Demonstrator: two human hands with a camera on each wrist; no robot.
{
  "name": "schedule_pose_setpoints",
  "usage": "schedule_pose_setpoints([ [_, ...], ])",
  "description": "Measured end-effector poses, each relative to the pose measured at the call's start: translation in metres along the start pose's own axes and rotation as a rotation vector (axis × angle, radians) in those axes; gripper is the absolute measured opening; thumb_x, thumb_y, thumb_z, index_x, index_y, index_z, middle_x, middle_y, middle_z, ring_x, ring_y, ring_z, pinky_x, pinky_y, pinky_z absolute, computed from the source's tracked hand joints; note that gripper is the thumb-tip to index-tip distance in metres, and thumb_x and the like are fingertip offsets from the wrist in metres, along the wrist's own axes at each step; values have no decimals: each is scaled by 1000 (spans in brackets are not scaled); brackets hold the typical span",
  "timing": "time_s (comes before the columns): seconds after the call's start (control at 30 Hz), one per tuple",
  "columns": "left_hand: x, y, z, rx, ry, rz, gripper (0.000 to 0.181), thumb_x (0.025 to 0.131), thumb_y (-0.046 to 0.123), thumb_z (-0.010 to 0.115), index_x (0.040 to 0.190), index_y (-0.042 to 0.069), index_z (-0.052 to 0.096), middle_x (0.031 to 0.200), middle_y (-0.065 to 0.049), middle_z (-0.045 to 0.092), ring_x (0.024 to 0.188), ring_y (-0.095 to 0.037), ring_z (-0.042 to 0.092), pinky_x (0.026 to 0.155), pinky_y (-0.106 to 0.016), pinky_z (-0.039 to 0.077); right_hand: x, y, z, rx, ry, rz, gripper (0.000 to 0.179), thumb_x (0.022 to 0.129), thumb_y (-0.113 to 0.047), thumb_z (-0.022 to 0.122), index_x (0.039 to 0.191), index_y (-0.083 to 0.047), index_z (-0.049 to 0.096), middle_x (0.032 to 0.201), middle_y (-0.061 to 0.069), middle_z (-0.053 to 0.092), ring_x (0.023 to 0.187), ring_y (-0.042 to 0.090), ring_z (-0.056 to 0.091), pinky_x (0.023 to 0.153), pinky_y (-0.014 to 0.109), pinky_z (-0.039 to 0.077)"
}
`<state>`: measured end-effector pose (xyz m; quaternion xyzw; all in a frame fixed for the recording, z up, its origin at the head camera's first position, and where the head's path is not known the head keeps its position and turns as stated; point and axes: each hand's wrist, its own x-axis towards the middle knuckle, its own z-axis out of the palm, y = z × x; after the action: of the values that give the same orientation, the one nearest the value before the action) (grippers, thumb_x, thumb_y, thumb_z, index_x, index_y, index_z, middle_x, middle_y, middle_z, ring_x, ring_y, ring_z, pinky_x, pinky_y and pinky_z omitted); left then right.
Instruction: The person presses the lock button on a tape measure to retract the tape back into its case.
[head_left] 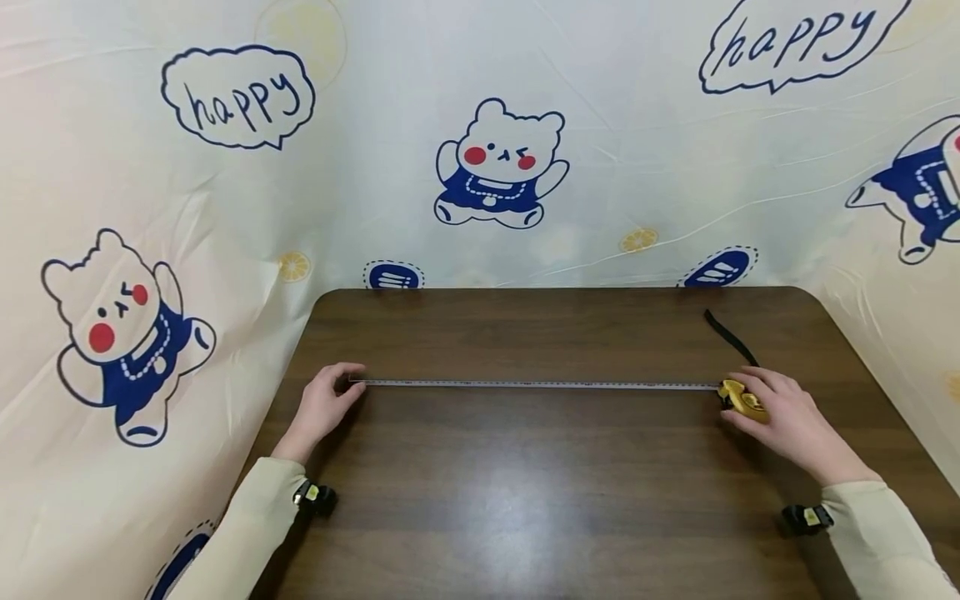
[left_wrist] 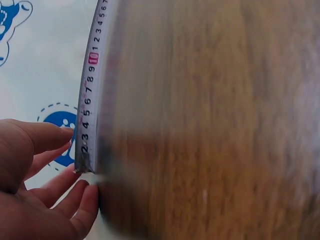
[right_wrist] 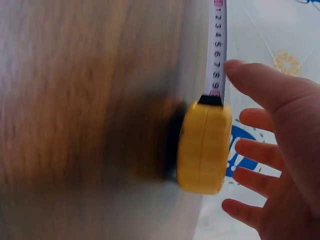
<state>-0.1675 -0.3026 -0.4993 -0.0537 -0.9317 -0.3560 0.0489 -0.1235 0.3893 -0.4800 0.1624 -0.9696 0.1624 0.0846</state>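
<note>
A yellow tape measure rests on the brown table toward the right, with its white tape blade pulled out straight to the left across the tabletop. My left hand is at the blade's free end, thumb and fingers spread around the metal hook without a visible pinch. At the case, my right hand has its thumb and fingers apart. In the right wrist view its fairly straight fingers lie beside the yellow case, and the thumb tip is close to the blade's edge.
A black wrist strap trails from behind the right hand toward the table's back edge. The brown wooden table has rounded back corners. Behind it hangs a pale cloth printed with bears. Both wrists carry small black cameras.
</note>
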Motion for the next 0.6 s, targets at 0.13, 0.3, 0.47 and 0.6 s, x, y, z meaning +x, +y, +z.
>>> schedule_pose_setpoints([
  [0.13, 5, -3, -1, 1, -23, -13, 31, 99, 4, 68, 130, -1, 67, 127, -27, 64, 119, -45, 57, 100, -60, 45, -1, 10, -1, -15, -58, -1, 64, 83, -25, 88, 133, 3, 59, 133, 33, 55, 120, 57, 47, 93, 75, 39],
  [0.3, 8, -5, -5, 24, -25, -11, 29, 98, 1, 68, 126, -1, 69, 121, -28, 67, 114, -44, 60, 99, -60, 46, 3, 17, 0, 11, -131, 14, 64, 84, -19, 88, 134, 7, 57, 128, 34, 57, 113, 54, 54, 92, 72, 44],
  [0.47, 9, -6, -7, 39, -32, -16, 28, 97, 0, 69, 125, -1, 70, 117, -27, 69, 110, -43, 63, 97, -60, 47, 6, 21, -1, 39, -154, -3, 62, 83, -14, 88, 133, 9, 58, 124, 34, 58, 108, 50, 57, 89, 68, 48],
  [0.6, 10, -8, -8, 49, -43, -5, 26, 96, 0, 69, 123, -1, 71, 114, -25, 71, 106, -41, 65, 94, -58, 48, 7, 24, -1, 55, -163, -36, 62, 82, -11, 89, 132, 8, 58, 122, 31, 60, 106, 44, 59, 87, 62, 50],
])
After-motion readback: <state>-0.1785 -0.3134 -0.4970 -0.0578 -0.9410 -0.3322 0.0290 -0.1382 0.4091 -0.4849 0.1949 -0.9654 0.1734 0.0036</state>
